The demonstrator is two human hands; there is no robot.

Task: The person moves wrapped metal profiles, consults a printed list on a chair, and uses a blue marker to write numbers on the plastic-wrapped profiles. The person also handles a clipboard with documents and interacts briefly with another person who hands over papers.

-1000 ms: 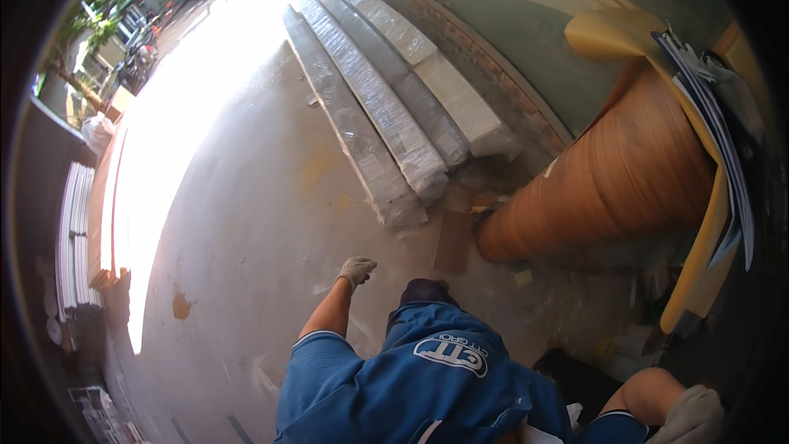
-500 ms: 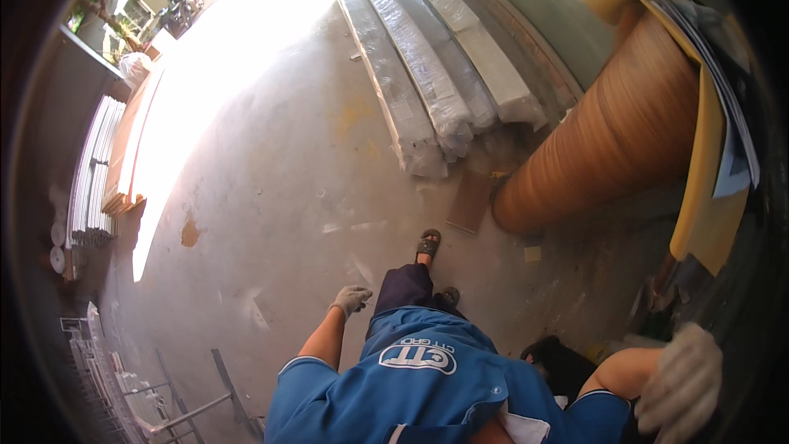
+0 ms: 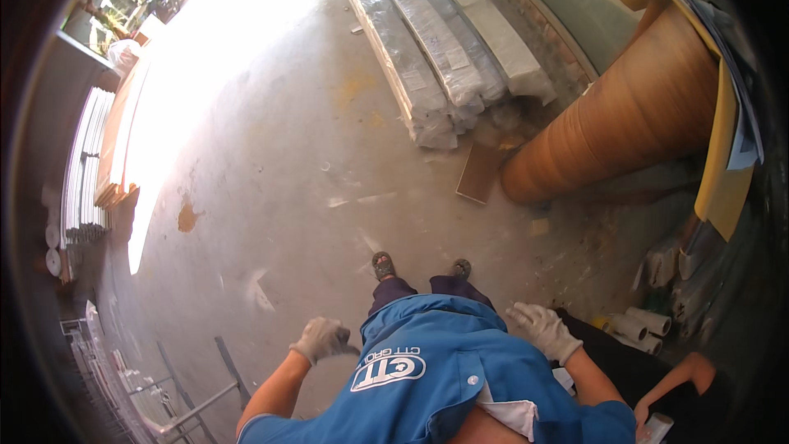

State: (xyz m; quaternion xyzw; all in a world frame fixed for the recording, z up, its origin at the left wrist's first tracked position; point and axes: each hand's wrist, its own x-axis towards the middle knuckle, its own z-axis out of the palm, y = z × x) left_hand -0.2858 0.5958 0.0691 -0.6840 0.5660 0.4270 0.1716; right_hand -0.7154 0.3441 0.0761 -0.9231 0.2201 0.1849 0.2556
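Note:
My left hand (image 3: 320,339), in a pale work glove, hangs at the left of my blue shirt (image 3: 427,337). Its loosely bent fingers point inward, with a dark shade at their tips, and nothing shows in them. On the other side my right hand (image 3: 544,331), gloved alike, is raised near my waist. Its fingers are a little apart and hold nothing visible. Both hands are clear of the objects around. My sandalled feet (image 3: 383,265) stand on the grey concrete floor (image 3: 288,189).
Long plastic-wrapped bundles (image 3: 411,49) lie ahead. A large brown roll (image 3: 616,107) leans at the right, a brown board (image 3: 479,173) by its foot. At lower right, a co-worker's arm (image 3: 686,374) reaches down near white rolls (image 3: 633,327). Metal frames (image 3: 189,411) stand at lower left.
My right hand has come down and inward from the far right to my waist. My left hand has shifted slightly left and lower. Both feet now show side by side; a co-worker's arm has appeared.

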